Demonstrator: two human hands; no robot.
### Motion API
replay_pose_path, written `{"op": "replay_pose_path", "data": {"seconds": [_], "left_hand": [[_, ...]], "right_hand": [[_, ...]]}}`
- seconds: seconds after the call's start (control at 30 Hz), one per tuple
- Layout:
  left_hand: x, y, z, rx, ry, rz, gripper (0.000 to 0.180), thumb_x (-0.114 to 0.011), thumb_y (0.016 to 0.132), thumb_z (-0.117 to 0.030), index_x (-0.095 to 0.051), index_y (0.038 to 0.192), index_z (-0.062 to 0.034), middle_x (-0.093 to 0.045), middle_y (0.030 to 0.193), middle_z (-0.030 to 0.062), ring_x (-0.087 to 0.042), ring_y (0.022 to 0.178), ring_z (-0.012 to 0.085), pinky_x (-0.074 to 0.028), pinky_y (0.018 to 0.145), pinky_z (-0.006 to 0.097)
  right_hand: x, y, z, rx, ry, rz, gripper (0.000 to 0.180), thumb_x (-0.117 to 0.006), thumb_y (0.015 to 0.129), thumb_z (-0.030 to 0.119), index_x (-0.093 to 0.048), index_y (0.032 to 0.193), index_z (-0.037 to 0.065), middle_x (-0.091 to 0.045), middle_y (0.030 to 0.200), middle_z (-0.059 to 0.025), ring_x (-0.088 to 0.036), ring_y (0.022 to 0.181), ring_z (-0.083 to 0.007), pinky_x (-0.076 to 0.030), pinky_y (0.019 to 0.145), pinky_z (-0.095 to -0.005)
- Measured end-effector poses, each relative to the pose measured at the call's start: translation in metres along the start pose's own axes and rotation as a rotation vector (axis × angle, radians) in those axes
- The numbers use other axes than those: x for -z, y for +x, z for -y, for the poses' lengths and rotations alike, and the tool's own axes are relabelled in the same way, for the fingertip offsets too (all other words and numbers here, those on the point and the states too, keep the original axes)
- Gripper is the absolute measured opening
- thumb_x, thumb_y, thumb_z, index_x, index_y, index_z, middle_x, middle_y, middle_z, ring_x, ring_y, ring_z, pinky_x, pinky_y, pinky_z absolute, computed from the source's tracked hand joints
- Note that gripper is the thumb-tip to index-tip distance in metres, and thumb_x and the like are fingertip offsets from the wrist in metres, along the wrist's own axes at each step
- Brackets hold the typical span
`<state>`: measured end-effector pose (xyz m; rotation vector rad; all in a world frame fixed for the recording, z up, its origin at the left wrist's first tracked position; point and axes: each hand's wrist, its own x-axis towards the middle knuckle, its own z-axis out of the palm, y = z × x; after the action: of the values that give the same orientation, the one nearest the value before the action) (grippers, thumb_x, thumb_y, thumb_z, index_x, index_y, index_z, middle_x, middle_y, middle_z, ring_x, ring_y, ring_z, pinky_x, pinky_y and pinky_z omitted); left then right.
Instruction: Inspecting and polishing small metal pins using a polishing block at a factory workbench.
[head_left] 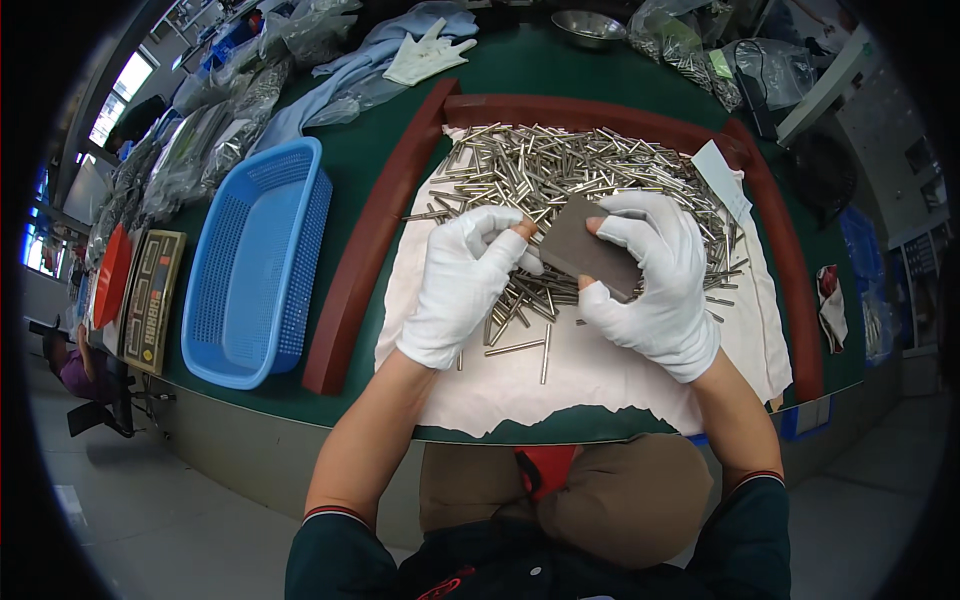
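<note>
My right hand (pixel 657 283), in a white glove with bare thumb and fingertip, grips a flat, dark grey-brown block (pixel 583 246) that looks like a sanding block. The block is tilted above the pile. My left hand (pixel 462 282), gloved likewise, is closed in a pinch at the block's left side, its bare fingertip showing. Whatever lies between its fingers is too small to make out. Beneath and behind both hands spreads a heap of thin metal pins (pixel 560 160) on a pale cloth (pixel 590 385). A few loose pins (pixel 515 348) lie at the near side.
A red-brown wooden frame (pixel 372 270) borders the cloth on three sides. Left of it stands a blue perforated basket (pixel 192 310). A white card (pixel 722 180) leans at the right. Farther back are a white glove (pixel 430 55), a metal bowl (pixel 590 30) and plastic bags (pixel 680 45).
</note>
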<state>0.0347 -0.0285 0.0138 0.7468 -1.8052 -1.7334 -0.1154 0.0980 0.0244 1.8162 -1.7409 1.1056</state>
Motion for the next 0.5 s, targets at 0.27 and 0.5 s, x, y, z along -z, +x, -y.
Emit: {"op": "replay_pose_path", "data": {"seconds": [0.27, 0.5], "left_hand": [[0.0, -0.002, -0.002, -0.081, -0.073, 0.015, 0.019, -0.061, 0.095, -0.013, -0.065, 0.103, 0.0042, -0.069, 0.084, 0.0103, -0.064, 0.074, 0.013, -0.049, 0.073, 0.025], [0.006, 0.005, 0.004, -0.004, -0.126, 0.023, 0.022, -0.061, 0.095, -0.015, -0.064, 0.106, 0.0034, -0.071, 0.095, 0.0131, -0.067, 0.078, 0.0144, -0.049, 0.074, 0.023]], "right_hand": [[0.0, 0.0, -0.005, -0.119, 0.126, 0.011, 0.038, -0.071, 0.058, 0.016, -0.059, 0.094, 0.008, -0.06, 0.097, -0.01, -0.059, 0.085, -0.0284, -0.045, 0.075, -0.0383], [0.009, 0.0, -0.021, -0.334, 0.118, -0.195, 0.032, -0.07, 0.068, 0.004, -0.06, 0.098, 0.001, -0.062, 0.099, -0.0124, -0.064, 0.091, -0.0267, -0.052, 0.082, -0.0342]]}}
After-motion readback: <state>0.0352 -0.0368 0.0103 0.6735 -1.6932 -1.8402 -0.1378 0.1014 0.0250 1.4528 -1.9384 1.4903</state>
